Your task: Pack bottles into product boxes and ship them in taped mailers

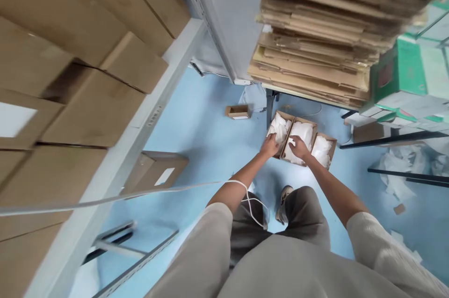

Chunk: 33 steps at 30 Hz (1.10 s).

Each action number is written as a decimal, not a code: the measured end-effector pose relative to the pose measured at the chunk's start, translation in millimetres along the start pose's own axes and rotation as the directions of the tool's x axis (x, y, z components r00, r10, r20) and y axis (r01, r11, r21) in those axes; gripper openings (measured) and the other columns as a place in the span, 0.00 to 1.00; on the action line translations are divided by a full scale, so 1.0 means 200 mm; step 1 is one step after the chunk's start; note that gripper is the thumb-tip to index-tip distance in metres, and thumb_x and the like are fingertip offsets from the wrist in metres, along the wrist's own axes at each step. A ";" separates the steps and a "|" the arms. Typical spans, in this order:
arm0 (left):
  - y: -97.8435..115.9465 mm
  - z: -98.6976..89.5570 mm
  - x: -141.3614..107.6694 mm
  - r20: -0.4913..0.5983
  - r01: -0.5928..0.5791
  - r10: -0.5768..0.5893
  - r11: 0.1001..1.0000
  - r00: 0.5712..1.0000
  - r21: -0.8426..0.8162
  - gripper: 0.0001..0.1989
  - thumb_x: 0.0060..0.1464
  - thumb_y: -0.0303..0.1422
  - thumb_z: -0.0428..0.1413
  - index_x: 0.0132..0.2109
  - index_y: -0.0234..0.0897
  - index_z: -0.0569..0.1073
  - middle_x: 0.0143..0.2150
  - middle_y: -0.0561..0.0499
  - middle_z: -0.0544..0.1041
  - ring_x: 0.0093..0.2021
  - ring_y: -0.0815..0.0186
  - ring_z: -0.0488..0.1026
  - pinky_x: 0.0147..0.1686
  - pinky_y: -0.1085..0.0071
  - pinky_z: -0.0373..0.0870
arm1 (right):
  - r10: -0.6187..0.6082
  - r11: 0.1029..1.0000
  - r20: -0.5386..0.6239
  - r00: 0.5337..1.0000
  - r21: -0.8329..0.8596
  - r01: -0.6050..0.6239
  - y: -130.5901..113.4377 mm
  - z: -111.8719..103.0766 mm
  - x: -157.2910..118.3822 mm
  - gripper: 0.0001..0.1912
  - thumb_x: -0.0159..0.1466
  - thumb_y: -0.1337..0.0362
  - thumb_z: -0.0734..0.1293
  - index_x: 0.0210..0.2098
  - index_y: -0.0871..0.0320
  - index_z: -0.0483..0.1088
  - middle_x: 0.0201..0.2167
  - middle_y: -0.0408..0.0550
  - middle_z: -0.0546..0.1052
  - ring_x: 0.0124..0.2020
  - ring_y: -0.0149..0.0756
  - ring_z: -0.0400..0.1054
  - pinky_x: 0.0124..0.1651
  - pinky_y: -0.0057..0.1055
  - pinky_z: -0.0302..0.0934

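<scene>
Three open cardboard boxes stand side by side on the blue floor: a left box, a middle box and a right box. White wrapped contents fill each of them. My left hand is at the front of the left box, its fingers bent near the white wrapping. My right hand reaches over the middle box, fingers curled beside its white bag. Whether either hand grips a box edge or wrapping is too small to tell.
A shelf with cardboard boxes rises at the left. Flattened cardboard is stacked on a table behind the boxes. A small open box lies on the floor. A white cable crosses my left forearm.
</scene>
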<state>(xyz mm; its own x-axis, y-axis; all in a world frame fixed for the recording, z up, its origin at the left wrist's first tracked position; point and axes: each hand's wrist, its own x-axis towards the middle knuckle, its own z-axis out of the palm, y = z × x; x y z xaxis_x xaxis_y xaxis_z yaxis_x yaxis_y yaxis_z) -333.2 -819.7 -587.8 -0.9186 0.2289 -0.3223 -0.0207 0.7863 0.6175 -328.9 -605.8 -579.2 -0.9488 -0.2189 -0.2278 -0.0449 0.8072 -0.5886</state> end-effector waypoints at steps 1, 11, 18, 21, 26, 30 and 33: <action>-0.03 0.07 0.09 -0.009 0.028 -0.028 1.000 1.000 -0.005 0.34 0.66 0.32 0.58 0.76 0.36 0.60 0.73 0.34 0.67 0.73 0.46 0.68 0.70 0.52 0.67 | -0.014 1.000 -0.013 1.000 -0.001 0.014 0.06 0.06 0.07 0.28 0.70 0.66 0.61 0.69 0.57 0.71 0.63 0.60 0.76 0.59 0.49 0.74 0.66 0.47 0.69; -0.19 0.45 0.74 -0.079 0.220 -0.224 0.974 0.971 -0.053 0.48 0.62 0.43 0.64 0.81 0.42 0.50 0.84 0.37 0.45 0.81 0.43 0.51 0.76 0.52 0.57 | -0.269 0.956 -0.120 0.956 -0.155 0.250 0.47 0.41 0.54 0.36 0.64 0.74 0.61 0.71 0.58 0.68 0.69 0.58 0.73 0.66 0.54 0.68 0.69 0.54 0.65; -0.18 0.56 0.83 -0.067 0.275 -0.275 0.961 0.959 -0.014 0.50 0.62 0.46 0.64 0.82 0.48 0.48 0.85 0.41 0.39 0.82 0.38 0.44 0.72 0.43 0.61 | -0.200 0.966 -0.091 0.976 -0.187 0.180 0.53 0.45 0.47 0.34 0.67 0.73 0.60 0.71 0.56 0.68 0.71 0.56 0.71 0.64 0.55 0.69 0.67 0.56 0.66; -0.19 0.59 0.85 -0.050 0.271 -0.270 0.962 0.962 0.019 0.51 0.60 0.42 0.66 0.81 0.50 0.50 0.85 0.41 0.41 0.81 0.38 0.47 0.70 0.46 0.64 | -0.178 0.965 -0.069 0.982 -0.207 0.160 0.52 0.45 0.46 0.32 0.69 0.71 0.60 0.72 0.56 0.67 0.72 0.56 0.69 0.65 0.56 0.68 0.66 0.57 0.67; -0.22 0.63 0.87 -0.036 0.186 -0.184 0.980 0.982 0.074 0.30 0.67 0.29 0.57 0.74 0.42 0.66 0.76 0.36 0.63 0.69 0.48 0.70 0.62 0.58 0.72 | -0.165 0.958 -0.049 0.985 -0.245 0.148 0.49 0.45 0.46 0.31 0.70 0.69 0.61 0.72 0.56 0.67 0.73 0.57 0.67 0.65 0.56 0.68 0.65 0.55 0.67; -0.26 0.64 0.83 -0.040 0.153 -0.150 0.985 0.988 0.081 0.22 0.69 0.21 0.49 0.65 0.35 0.75 0.66 0.37 0.73 0.60 0.56 0.77 0.58 0.65 0.73 | -0.144 0.957 -0.036 0.989 -0.260 0.130 0.49 0.47 0.46 0.30 0.71 0.69 0.61 0.72 0.57 0.67 0.75 0.59 0.64 0.66 0.56 0.67 0.66 0.54 0.66; -0.28 0.62 0.78 -0.053 0.124 -0.120 0.989 0.991 0.086 0.21 0.67 0.19 0.51 0.62 0.33 0.77 0.64 0.37 0.76 0.59 0.58 0.78 0.60 0.68 0.72 | -0.151 0.962 -0.054 0.987 -0.239 0.134 0.50 0.48 0.46 0.30 0.70 0.69 0.62 0.71 0.57 0.68 0.74 0.59 0.66 0.67 0.55 0.66 0.67 0.54 0.66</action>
<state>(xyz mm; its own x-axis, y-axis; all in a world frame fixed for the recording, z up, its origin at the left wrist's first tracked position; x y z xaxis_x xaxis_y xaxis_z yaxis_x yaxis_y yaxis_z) -426.3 -756.9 -761.7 -0.9292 0.1024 -0.3552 -0.1004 0.8549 0.5090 -391.2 -598.6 -734.3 -0.9465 -0.3085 -0.0945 -0.2450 0.8778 -0.4115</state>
